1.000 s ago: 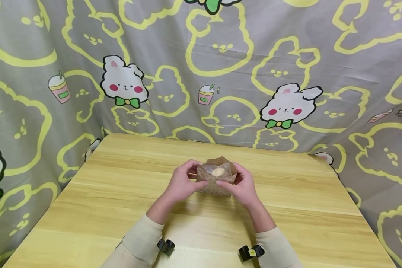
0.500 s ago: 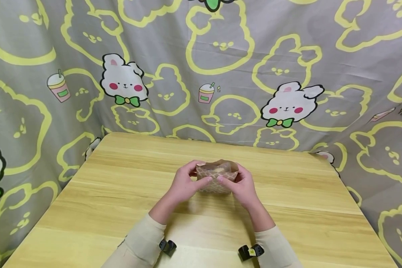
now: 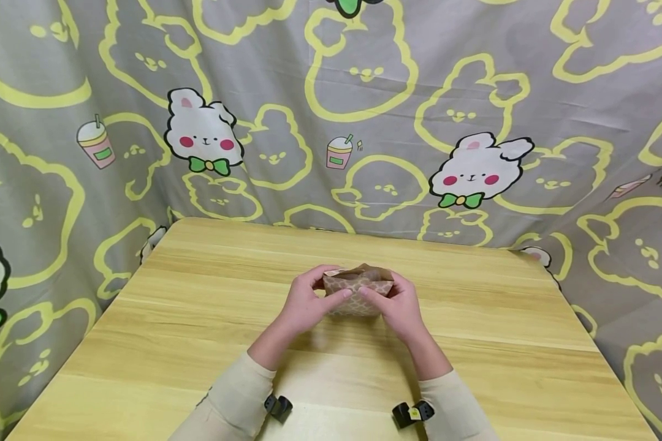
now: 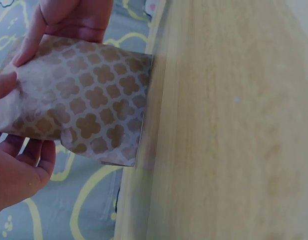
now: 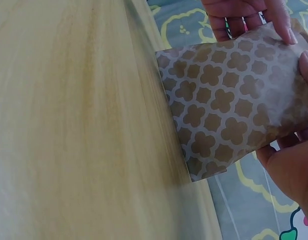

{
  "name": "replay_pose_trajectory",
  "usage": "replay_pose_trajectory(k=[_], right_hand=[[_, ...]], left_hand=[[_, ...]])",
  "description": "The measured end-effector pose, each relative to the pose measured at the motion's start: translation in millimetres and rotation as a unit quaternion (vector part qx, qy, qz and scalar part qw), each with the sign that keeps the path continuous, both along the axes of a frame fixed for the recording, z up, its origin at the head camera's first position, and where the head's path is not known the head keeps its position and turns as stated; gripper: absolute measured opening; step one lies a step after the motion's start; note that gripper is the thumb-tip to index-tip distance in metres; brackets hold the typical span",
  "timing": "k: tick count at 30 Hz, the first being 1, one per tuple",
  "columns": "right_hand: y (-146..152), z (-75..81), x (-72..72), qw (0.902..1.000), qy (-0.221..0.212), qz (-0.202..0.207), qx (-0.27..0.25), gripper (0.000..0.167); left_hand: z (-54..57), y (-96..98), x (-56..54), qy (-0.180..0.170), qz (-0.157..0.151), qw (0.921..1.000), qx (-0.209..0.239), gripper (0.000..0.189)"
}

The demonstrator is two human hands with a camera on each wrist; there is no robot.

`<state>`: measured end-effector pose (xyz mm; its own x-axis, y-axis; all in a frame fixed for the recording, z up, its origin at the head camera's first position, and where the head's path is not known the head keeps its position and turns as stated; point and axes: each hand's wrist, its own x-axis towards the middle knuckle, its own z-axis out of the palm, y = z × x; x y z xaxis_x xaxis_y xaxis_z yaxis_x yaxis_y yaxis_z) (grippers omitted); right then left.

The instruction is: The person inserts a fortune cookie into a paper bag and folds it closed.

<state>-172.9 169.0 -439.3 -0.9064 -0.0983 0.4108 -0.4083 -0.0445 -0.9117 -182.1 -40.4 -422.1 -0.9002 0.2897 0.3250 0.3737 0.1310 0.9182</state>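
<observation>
Between both hands stands a small brown paper bag [image 3: 355, 304] with a pale quatrefoil lattice print, its lower edge at the tabletop. My left hand [image 3: 306, 301] grips its left side, thumb pressed on the front near the top and fingers behind. The right hand [image 3: 401, 307] mirrors this on the right side, the two thumb tips close together. Only a narrow gap shows at the bag's mouth, and what lies inside is mostly hidden. In the left wrist view the paper [image 4: 96, 97] is creased near the thumbs; in the right wrist view the bag's lower part [image 5: 208, 107] looks flatter.
A light wood-grain table [image 3: 198, 318] carries the bag near its middle. Behind and at both sides hangs a grey curtain [image 3: 287, 79] with yellow outlines and white rabbits. Black wrist cameras [image 3: 278, 407] sit at the beige sleeves [image 3: 234, 392].
The bag's front edge has risen and its mouth has narrowed, covering a pale roundish thing and clear plastic seen inside earlier. Both thumbs have moved slightly upward on the front.
</observation>
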Motion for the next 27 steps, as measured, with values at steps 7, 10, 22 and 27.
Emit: replay_pose_trajectory(k=[7, 10, 22, 27], right_hand=[[0.4, 1.9, 0.3, 0.9994, 0.03, 0.018, 0.0, 0.031], [0.2, 2.6, 0.2, 0.9988, 0.045, 0.02, 0.0, 0.03], [-0.6, 0.2, -0.7, 0.9987, 0.048, -0.011, -0.008, 0.021], [2.3, -1.5, -1.5, 0.9984, 0.055, 0.007, 0.009, 0.026]], left_hand=[[-0.6, 2.2, 0.2, 0.01, 0.015, 0.9998, -0.01, 0.016], [-1.8, 2.9, -0.3, 0.024, 0.016, 0.9995, -0.009, 0.013], [-3.5, 5.4, 0.8, 0.032, 0.01, 0.9994, -0.007, 0.019], [-4.2, 7.4, 0.7, 0.048, 0.004, 0.9988, 0.004, 0.009]])
